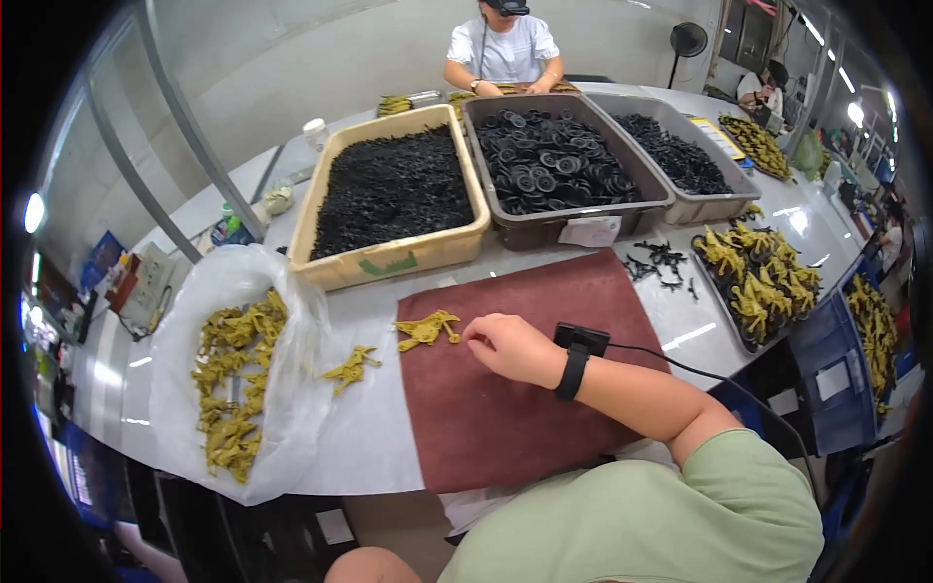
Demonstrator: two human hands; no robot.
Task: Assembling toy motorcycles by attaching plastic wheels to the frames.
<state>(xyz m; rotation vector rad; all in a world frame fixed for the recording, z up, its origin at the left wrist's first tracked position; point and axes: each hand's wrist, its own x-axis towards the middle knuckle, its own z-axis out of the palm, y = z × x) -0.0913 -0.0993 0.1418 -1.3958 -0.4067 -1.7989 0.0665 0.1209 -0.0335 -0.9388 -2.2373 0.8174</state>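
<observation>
My right hand [503, 348] hangs over the dark red mat [515, 428] with its fingers curled together. Whatever they may hold is hidden. Just left of the fingertips lies a mustard-yellow molded plastic piece [428, 330], branched in shape, near the mat's far left edge. A second yellow piece [351, 370] rests on the white table, left of the mat. Farther left, an open clear plastic bag [301, 321] contains many similar yellow pieces [233, 442]. A black boxy device [581, 337] is strapped to my right wrist, with a cable trailing from it. My left hand is outside the picture.
Beyond the mat stand a cream bin [403, 257] of small black parts, a brown bin [544, 231] of black discs and a grey bin [714, 206] of black parts. Loose black pieces [663, 257] lie near a tray of yellow assemblies [758, 277]. A person [503, 49] works opposite.
</observation>
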